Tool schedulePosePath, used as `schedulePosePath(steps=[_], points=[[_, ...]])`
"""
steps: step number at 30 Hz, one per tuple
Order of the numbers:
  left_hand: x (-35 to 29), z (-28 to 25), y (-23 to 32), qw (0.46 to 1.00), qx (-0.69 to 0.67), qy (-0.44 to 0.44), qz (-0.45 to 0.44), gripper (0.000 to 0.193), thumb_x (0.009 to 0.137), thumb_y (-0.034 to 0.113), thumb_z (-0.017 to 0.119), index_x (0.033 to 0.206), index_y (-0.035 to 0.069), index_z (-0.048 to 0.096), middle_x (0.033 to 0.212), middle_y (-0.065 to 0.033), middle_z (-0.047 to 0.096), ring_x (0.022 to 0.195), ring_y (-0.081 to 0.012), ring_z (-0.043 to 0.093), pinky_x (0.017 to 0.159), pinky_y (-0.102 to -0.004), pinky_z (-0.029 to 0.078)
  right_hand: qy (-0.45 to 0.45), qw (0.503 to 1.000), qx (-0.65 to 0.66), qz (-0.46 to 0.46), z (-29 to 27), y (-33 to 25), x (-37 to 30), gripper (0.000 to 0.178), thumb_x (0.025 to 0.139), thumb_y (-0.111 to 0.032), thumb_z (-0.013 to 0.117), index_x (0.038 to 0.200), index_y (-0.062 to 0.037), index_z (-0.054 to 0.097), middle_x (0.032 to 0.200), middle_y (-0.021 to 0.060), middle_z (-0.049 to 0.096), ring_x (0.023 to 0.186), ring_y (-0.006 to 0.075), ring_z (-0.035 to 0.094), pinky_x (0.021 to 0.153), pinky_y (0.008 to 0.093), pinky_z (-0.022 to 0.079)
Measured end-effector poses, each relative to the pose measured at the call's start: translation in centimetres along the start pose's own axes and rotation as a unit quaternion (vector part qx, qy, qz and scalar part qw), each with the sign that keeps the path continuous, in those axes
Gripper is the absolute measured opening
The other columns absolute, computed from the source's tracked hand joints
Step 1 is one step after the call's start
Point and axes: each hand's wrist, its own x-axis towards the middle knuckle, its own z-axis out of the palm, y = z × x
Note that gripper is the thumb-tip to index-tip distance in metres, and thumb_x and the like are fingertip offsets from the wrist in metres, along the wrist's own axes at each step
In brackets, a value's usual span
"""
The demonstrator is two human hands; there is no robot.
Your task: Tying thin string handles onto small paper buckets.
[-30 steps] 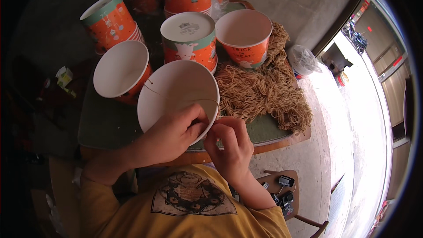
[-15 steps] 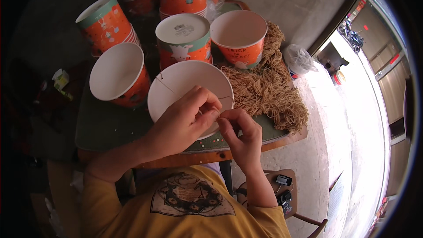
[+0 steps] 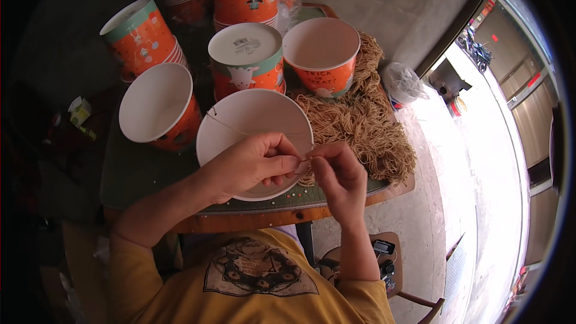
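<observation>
In front of me a wide paper bucket (image 3: 255, 108) lies with its white inside facing up. A thin tan cord (image 3: 230, 126) is fastened at the left part of its rim and runs across the opening. Over the bucket's right near part, my left hand (image 3: 258, 163) pinches the cord between thumb and fingers. Close beside it, my right hand (image 3: 341, 183) pinches the same cord near its end, fingertips almost touching the left ones. The exact shape of the cord between the fingertips is too small to make out.
A pile of tan cords (image 3: 360, 132) lies to the right. Around stand an open bucket (image 3: 159, 99), another open bucket (image 3: 324, 54), and upturned stacks, one in the middle (image 3: 246, 48). Small coloured bits (image 3: 295, 195) dot the table's near edge. A chair (image 3: 390, 252) stands below right.
My right hand has shifted slightly right and the left hand has turned flatter. The cord across the bucket shows longer. The whole view has moved slightly.
</observation>
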Motion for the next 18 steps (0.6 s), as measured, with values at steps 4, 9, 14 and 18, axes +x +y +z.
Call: schedulePosePath(steps=[4, 9, 14, 18], points=[[0.8, 0.3, -0.2, 0.996, 0.068, 0.034, 0.046, 0.015, 0.094, 0.014, 0.058, 0.101, 0.001, 0.059, 0.088, -0.0017, 0.062, 0.077, -0.0065, 0.056, 0.069, -0.022, 0.046, -0.047, 0.998, 0.016, -0.039, -1.4, -1.8, 1.3, 0.008, 0.089, 0.003, 0.055, 0.095, 0.0002, 0.059, 0.084, 0.0016, 0.061, 0.073, 0.006, 0.057, 0.065, 0.0205, 0.045], [1.5, 0.5, -0.6, 0.975, 0.179, 0.037, 0.125, 0.016, 0.093, 0.015, 0.059, 0.1, 0.0, 0.059, 0.09, -0.0043, 0.064, 0.082, -0.0091, 0.059, 0.075, -0.0252, 0.048, -0.117, 0.971, -0.115, -0.174, -1.6, -1.9, 3.6, 0.015, 0.084, 0.005, 0.057, 0.098, 0.0, 0.057, 0.088, 0.0069, 0.061, 0.078, 0.0146, 0.06, 0.068, 0.0266, 0.048], [1.2, 0.7, -0.6, 0.975, 0.157, 0.005, 0.155, 0.017, 0.093, 0.015, 0.06, 0.097, -0.002, 0.059, 0.087, -0.005, 0.064, 0.083, -0.0096, 0.059, 0.077, -0.0262, 0.048, -0.083, 0.967, -0.179, -0.161, -1.2, -1.0, 4.4, 0.014, 0.085, 0.004, 0.057, 0.098, -0.0008, 0.055, 0.09, 0.0071, 0.06, 0.077, 0.0156, 0.06, 0.07, 0.0275, 0.049], [1.4, 0.3, -0.5, 0.983, 0.143, -0.015, 0.112, 0.015, 0.095, 0.016, 0.06, 0.099, 0.002, 0.058, 0.086, 0.0019, 0.058, 0.075, -0.0025, 0.051, 0.065, -0.0196, 0.044, -0.048, 0.993, -0.071, -0.081, -1.9, 0.9, 3.8, 0.012, 0.086, 0.004, 0.057, 0.097, -0.0011, 0.054, 0.091, 0.005, 0.059, 0.079, 0.0107, 0.059, 0.071, 0.0253, 0.048]])
